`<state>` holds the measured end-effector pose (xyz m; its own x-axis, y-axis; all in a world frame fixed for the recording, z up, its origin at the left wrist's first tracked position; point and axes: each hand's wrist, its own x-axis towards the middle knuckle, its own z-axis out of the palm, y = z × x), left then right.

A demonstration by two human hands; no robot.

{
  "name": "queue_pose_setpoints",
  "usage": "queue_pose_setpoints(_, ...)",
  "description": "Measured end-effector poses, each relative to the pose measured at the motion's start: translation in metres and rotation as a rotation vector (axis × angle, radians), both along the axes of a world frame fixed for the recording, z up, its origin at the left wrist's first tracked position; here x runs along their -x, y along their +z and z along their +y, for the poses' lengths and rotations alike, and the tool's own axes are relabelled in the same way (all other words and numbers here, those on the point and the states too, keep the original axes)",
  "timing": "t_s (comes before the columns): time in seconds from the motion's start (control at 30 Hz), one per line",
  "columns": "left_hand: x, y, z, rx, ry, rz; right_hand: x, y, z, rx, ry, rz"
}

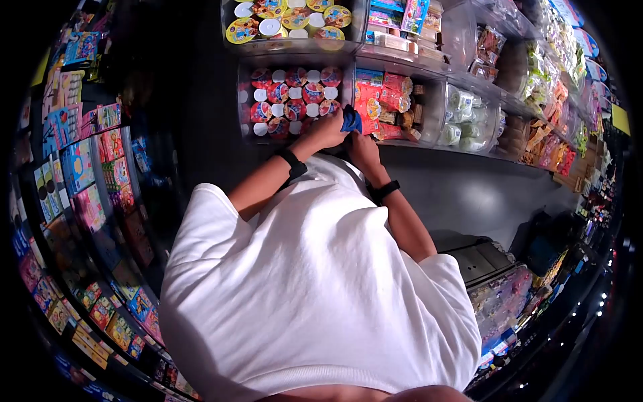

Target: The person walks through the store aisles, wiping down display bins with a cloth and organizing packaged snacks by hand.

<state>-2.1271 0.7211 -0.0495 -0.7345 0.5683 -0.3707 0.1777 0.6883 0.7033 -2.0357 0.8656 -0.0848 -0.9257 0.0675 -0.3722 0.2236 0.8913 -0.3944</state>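
Note:
In the head view a small dark blue cloth (351,120) is bunched up between my hands, in front of the clear bins. My left hand (326,131) has its fingers closed on the cloth's left side. Just below and to the right, my right hand (364,151) pinches the lower end of the same cloth. Behind my left hand stands a bin of small cups (295,92) with red printed lids, some turned to show white bottoms. Red snack packets (376,100) lie in the bin to the right.
Yellow-lidded cups (295,17) fill an upper bin. A bin of white-green wrapped packs (467,110) is at the right. Packaged goods (80,167) line shelves on the left. A dark case (472,261) stands at lower right on the grey floor (462,187).

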Motion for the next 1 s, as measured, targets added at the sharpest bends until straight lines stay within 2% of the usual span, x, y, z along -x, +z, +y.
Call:
queue_pose_setpoints(0.2,-0.011,-0.002,-0.005,-0.007,-0.115,0.098,-0.021,0.000,-0.023,0.114,-0.184,0.130)
queue_pose_setpoints(0.27,-0.017,-0.006,-0.008,0.073,-0.166,0.149,-0.029,0.004,-0.031,0.227,-0.254,0.224)
queue_pose_setpoints(0.33,-0.023,-0.011,-0.015,0.105,-0.234,0.166,-0.041,-0.018,-0.036,0.284,-0.306,0.319)
queue_pose_setpoints(0.4,-0.030,-0.020,-0.031,-0.030,-0.283,0.355,-0.053,-0.035,-0.054,0.294,-0.353,0.295)
queue_pose_setpoints(0.47,-0.031,-0.009,-0.049,0.031,-0.410,0.430,-0.059,-0.040,-0.074,0.335,-0.367,0.276)
queue_pose_setpoints(0.53,-0.035,0.004,-0.071,0.082,-0.397,0.511,-0.062,-0.027,-0.099,0.333,-0.331,0.326)
queue_pose_setpoints(0.57,-0.034,0.016,-0.082,0.226,-0.425,0.433,-0.061,-0.017,-0.112,0.325,-0.305,0.260)
queue_pose_setpoints(0.6,-0.032,0.007,-0.100,0.180,-0.443,0.488,-0.059,-0.012,-0.123,0.314,-0.273,0.198)
queue_pose_setpoints(0.63,-0.033,0.005,-0.116,0.203,-0.446,0.511,-0.055,-0.021,-0.137,0.351,-0.258,0.295)
queue_pose_setpoints(0.7,-0.034,0.006,-0.147,0.230,-0.466,0.595,-0.049,-0.023,-0.159,0.317,-0.093,0.203)
queue_pose_setpoints(0.8,-0.038,0.020,-0.176,0.350,-0.467,0.516,-0.039,-0.022,-0.182,0.275,-0.014,0.129)
queue_pose_setpoints(0.87,-0.046,0.027,-0.184,0.333,-0.478,0.469,-0.039,-0.024,-0.187,0.298,-0.017,0.197)
queue_pose_setpoints(0.93,-0.056,0.008,-0.193,0.196,-0.478,0.546,-0.043,-0.024,-0.186,0.187,-0.016,0.214)
queue_pose_setpoints(1.0,-0.065,-0.010,-0.192,0.247,-0.478,0.488,-0.041,-0.025,-0.187,0.172,-0.052,0.151)
